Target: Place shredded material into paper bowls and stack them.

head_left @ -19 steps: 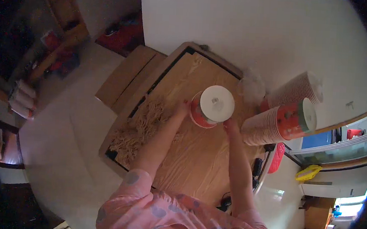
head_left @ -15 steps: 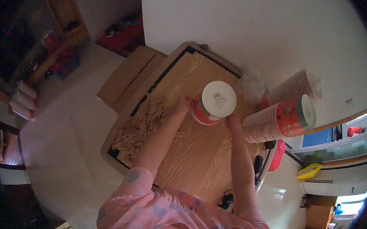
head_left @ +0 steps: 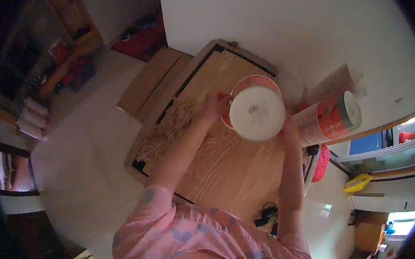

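Note:
A red paper tub (head_left: 257, 79) is held bottom up over the wooden tabletop, its round white base (head_left: 257, 114) facing me. My left hand (head_left: 214, 107) grips its left side, fingers closed at the red wall. On the opposite side my right hand (head_left: 289, 129) holds the tub, its fingers partly hidden by the base. Right beside that hand lies a long nested stack of similar tubs (head_left: 329, 117), red with a green band at the end one. Left of my left forearm is a heap of beige stringy strands (head_left: 172, 122).
A second nested tub stack (head_left: 337, 85) is behind the first, against the white wall (head_left: 290, 25). Black cables (head_left: 268, 214) lie at the table's (head_left: 233, 178) near right. A cardboard piece (head_left: 153, 81) adjoins the far left edge. A pink basket (head_left: 321, 164) stands past the right edge.
Both hands have shifted right with the tub, which now looks larger and closer. Its base is tilted more toward me.

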A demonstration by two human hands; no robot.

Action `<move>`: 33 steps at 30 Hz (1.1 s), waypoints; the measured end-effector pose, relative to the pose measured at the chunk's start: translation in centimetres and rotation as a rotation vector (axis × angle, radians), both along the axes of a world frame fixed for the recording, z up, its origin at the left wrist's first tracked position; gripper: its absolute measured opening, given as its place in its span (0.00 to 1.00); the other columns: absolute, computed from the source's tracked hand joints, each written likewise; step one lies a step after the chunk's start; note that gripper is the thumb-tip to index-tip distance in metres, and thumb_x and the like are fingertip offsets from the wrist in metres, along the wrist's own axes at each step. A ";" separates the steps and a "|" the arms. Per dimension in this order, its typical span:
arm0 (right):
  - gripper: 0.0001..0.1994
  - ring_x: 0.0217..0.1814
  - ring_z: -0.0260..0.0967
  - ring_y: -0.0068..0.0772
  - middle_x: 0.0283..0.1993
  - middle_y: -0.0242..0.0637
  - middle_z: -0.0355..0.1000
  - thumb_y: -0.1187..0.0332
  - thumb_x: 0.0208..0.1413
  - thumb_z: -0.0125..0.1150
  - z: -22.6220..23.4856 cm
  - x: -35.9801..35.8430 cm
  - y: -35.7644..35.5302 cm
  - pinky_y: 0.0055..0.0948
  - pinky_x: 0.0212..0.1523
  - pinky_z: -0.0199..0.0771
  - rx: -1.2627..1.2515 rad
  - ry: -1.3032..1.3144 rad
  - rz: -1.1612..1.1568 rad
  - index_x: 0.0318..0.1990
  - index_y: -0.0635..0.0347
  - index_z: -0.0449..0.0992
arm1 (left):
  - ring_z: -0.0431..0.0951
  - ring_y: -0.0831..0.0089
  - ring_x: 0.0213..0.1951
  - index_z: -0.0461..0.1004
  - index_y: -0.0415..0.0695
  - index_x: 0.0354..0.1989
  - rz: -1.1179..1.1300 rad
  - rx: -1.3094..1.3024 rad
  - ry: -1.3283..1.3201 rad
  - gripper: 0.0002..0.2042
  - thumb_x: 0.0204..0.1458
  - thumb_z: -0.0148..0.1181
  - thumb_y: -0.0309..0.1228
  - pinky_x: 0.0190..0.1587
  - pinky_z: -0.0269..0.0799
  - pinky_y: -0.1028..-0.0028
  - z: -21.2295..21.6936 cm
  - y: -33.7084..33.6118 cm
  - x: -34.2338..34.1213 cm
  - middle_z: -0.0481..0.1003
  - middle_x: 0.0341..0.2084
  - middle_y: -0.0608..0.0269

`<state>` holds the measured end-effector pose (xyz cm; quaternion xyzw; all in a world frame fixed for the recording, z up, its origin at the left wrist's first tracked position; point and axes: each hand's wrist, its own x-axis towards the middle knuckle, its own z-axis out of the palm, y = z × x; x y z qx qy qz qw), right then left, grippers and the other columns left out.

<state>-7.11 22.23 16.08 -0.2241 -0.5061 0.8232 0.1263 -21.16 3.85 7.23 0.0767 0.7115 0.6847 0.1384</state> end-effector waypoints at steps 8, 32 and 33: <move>0.09 0.30 0.64 0.22 0.27 0.30 0.68 0.67 0.52 0.50 2.2 10.5 -2.1 0.22 0.34 0.65 0.482 -0.021 0.229 0.28 0.64 0.72 | 0.71 0.78 0.30 0.70 0.40 0.34 -0.114 0.186 -0.025 0.08 0.46 0.56 0.27 0.32 0.67 0.78 -1.0 -7.0 8.2 0.72 0.26 0.65; 0.06 0.23 0.66 0.20 0.27 0.33 0.70 0.71 0.51 0.50 -5.5 19.1 -10.3 0.19 0.23 0.68 0.347 -0.372 0.366 0.33 0.64 0.71 | 0.71 0.62 0.26 0.70 0.42 0.24 -0.324 -0.892 0.336 0.06 0.37 0.57 0.29 0.30 0.66 0.66 -10.8 -16.2 23.5 0.70 0.21 0.58; 0.07 0.20 0.66 0.20 0.26 0.33 0.70 0.70 0.52 0.49 -5.0 18.9 -11.0 0.19 0.22 0.67 0.315 -0.341 0.357 0.33 0.64 0.71 | 0.71 0.62 0.26 0.70 0.42 0.24 -0.317 -0.894 0.332 0.06 0.37 0.57 0.29 0.30 0.66 0.66 -11.5 -16.4 23.9 0.70 0.21 0.58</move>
